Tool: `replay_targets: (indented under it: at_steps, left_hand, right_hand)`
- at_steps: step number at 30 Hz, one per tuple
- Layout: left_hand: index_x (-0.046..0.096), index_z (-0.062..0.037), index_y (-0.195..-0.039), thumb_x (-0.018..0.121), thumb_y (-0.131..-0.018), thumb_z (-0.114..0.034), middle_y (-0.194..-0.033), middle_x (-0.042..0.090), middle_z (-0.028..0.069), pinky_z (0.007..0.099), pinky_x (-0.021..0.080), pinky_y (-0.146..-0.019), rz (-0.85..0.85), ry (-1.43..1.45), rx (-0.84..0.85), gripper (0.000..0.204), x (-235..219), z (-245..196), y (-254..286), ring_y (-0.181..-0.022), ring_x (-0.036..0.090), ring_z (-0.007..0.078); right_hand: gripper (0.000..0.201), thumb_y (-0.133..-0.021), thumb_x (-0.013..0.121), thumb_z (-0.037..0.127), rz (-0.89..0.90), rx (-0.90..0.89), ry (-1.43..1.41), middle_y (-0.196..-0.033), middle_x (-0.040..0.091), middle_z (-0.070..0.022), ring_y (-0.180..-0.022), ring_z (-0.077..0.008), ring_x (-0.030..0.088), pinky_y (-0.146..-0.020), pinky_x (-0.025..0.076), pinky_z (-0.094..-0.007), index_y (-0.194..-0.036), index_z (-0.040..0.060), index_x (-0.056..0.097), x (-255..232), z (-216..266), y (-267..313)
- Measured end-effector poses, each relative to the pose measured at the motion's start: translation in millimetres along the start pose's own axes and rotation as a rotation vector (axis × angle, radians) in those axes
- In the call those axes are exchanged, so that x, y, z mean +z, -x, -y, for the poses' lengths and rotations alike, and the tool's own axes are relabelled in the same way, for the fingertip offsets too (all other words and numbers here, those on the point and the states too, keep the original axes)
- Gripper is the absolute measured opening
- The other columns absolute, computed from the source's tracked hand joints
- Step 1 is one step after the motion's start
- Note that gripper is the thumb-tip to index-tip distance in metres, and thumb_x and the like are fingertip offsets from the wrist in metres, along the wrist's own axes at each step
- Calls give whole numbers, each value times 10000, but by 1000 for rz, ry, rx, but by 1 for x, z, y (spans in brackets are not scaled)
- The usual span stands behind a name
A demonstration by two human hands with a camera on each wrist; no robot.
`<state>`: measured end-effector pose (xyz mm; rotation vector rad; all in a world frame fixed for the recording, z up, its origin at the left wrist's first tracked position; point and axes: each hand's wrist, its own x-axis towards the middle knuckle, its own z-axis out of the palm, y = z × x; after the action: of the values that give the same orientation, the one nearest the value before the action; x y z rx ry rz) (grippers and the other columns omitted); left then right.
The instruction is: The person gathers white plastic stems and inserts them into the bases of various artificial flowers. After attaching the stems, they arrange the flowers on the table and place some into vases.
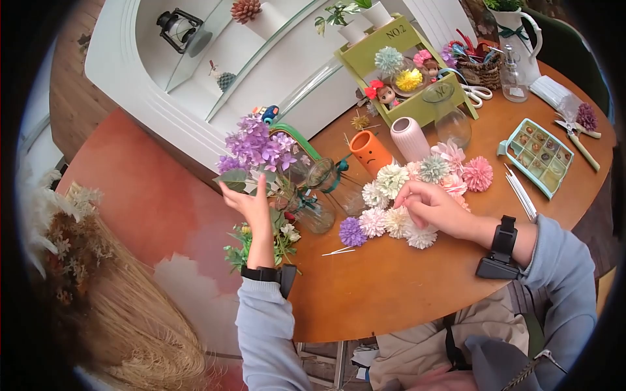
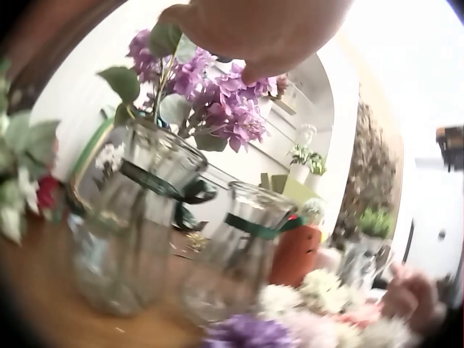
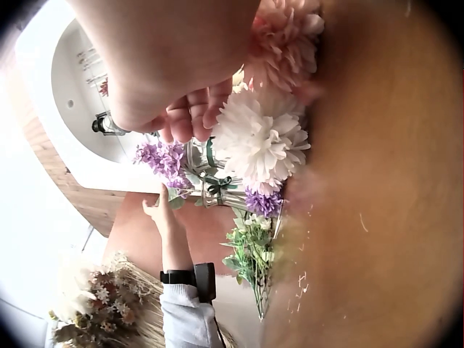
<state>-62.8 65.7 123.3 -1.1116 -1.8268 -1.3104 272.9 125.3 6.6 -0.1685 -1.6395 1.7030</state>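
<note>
Purple hydrangea stems (image 1: 257, 146) with green leaves stand in a glass vase (image 2: 127, 239) tied with a dark green ribbon. My left hand (image 1: 251, 207) is raised beside them, thumb and fingers spread, fingertips right at a leaf (image 1: 233, 179). A second ribboned glass vase (image 2: 228, 268) stands alongside. Over a cluster of pompom-like flower heads in white, cream, pink and grey-green, my right hand (image 1: 433, 207) hovers with loosely curled fingers and nothing in them. A white flower head (image 3: 261, 138) lies close below it; a purple flower head (image 1: 353, 231) sits at the cluster's left end.
Behind the flowers stand an orange vase (image 1: 370, 153), a pink ribbed vase (image 1: 409, 138) and a green wooden stand (image 1: 365, 72). To the right lie a compartment box (image 1: 538, 156), pliers (image 1: 579, 143) and white sticks (image 1: 520, 190). Green foliage (image 1: 242, 251) lies at the table's left edge.
</note>
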Motion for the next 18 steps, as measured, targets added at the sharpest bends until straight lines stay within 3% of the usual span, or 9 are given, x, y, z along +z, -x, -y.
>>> replay_targets:
  at_steps: [1, 4, 7, 10, 13, 18]
  left_hand:
    - [-45, 1, -1433, 795, -699, -330, -1404, 205, 275, 449, 299, -1034, 182, 96, -373, 1164, -3, -5, 3, -1296, 289, 347]
    - [-121, 13, -1415, 812, -678, -313, -1394, 265, 259, 428, 317, -1031, 399, 118, -497, 1232, 18, 30, 15, -1292, 317, 293]
    - [-157, 34, -1400, 831, -644, -323, -1356, 331, 240, 393, 370, -979, 580, 334, -494, 1295, 24, 33, 13, -1209, 423, 284]
    - [-127, 23, -1418, 835, -641, -302, -1401, 279, 274, 351, 387, -964, 594, 182, -539, 1278, 30, 35, 2, -1232, 404, 301]
    - [-118, 15, -1422, 814, -665, -266, -1339, 389, 256, 352, 414, -922, 531, 170, -538, 1234, 39, 44, 1, -1135, 493, 274]
    - [-49, 19, -1429, 754, -731, -182, -1040, 589, 132, 281, 468, -719, 476, 241, -350, 1082, 40, 47, 5, -868, 581, 178]
  right_hand:
    - [127, -920, 411, 87, 4, 2, -7, -545, 430, 27, -492, -48, 433, -467, 344, -207, -921, 41, 530, 0, 0, 0]
    - [125, -917, 412, 82, 7, -2, -16, -545, 430, 27, -490, -49, 432, -465, 346, -209, -919, 39, 529, -1, 0, 1]
    - [124, -915, 412, 79, 11, -6, -11, -545, 430, 27, -490, -50, 431, -463, 346, -209, -919, 38, 529, -1, 0, 0]
    - [126, -914, 410, 79, 15, -2, -13, -546, 430, 26, -489, -50, 427, -460, 344, -208, -919, 37, 529, -1, -1, 0]
    - [128, -912, 410, 78, 18, 2, -19, -547, 431, 26, -488, -50, 424, -459, 342, -208, -922, 37, 531, -1, -1, 0]
    - [131, -909, 410, 75, 19, 4, -27, -548, 435, 25, -488, -51, 425, -458, 340, -206, -928, 37, 534, -2, -2, 0]
